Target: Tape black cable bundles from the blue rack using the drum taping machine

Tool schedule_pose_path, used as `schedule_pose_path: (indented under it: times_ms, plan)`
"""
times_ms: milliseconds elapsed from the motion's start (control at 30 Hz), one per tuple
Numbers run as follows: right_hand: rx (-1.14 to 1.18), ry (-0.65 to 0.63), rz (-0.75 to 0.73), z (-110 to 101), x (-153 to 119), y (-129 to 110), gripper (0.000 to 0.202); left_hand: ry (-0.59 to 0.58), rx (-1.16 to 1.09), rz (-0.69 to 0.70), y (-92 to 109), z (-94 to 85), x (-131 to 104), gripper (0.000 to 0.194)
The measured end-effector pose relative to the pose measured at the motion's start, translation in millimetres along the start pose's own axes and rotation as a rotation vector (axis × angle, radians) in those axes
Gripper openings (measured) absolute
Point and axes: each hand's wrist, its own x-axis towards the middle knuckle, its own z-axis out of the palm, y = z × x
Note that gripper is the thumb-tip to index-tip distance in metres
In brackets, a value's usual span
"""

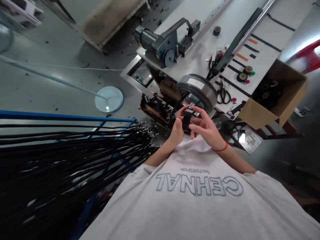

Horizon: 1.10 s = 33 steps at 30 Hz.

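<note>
Close in front of the white shirt, both hands meet around a roll of black tape (pixel 187 119). My left hand (pixel 178 129) curls around its left side, thumb pressed near its edge. Fingers of my right hand (pixel 205 127) bend around the other side, and a red cord circles that wrist. Part of the roll is hidden by the fingers. Just beyond the hands is a large dark ring-shaped machine head (pixel 211 91) with a white label, and dark cables run beside it.
Long black cables (pixel 100 146) hang over a blue rack (pixel 67 115) at left. A motor unit (pixel 160 43) sits on the white table (pixel 200 43), with tape rolls (pixel 242 77) and black-handled pliers (pixel 223 95). An open cardboard box (pixel 291 103) stands at right.
</note>
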Motion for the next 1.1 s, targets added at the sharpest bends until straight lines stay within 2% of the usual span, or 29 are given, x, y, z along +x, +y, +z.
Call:
schedule_pose_path:
  times_ms: [100, 267, 467, 567, 667, 900, 1100]
  plan:
    - [0.026, 0.018, 0.001, 8, 2, 9, 0.073, 0.1, -0.031, 0.166, 3, -1.9, -4, 0.085]
    - [0.082, 0.061, 0.034, 13, 6, 18, 0.067, 0.078, 0.027, 0.243, 1, -5.4, -8, 0.085]
    - [0.101, 0.139, 0.054, 10, 11, 20, 0.045, 0.123, 0.214, 0.434, -7, -9.5, -6, 0.075]
    - [0.11, 0.137, 0.066, 10, 12, 16, 0.042, 0.144, 0.302, 0.481, -11, -11.4, -4, 0.068]
    - [0.114, 0.131, 0.071, 11, 12, 12, 0.044, 0.185, 0.399, 0.542, -15, -13.2, -2, 0.071]
    - [0.076, 0.114, 0.111, 8, 13, 17, 0.057, 0.232, 0.507, 0.666, -25, -14.9, 2, 0.071]
    - [0.054, 0.09, 0.101, 4, 14, 17, 0.049, 0.226, 0.562, 0.673, -29, -16.6, 2, 0.073]
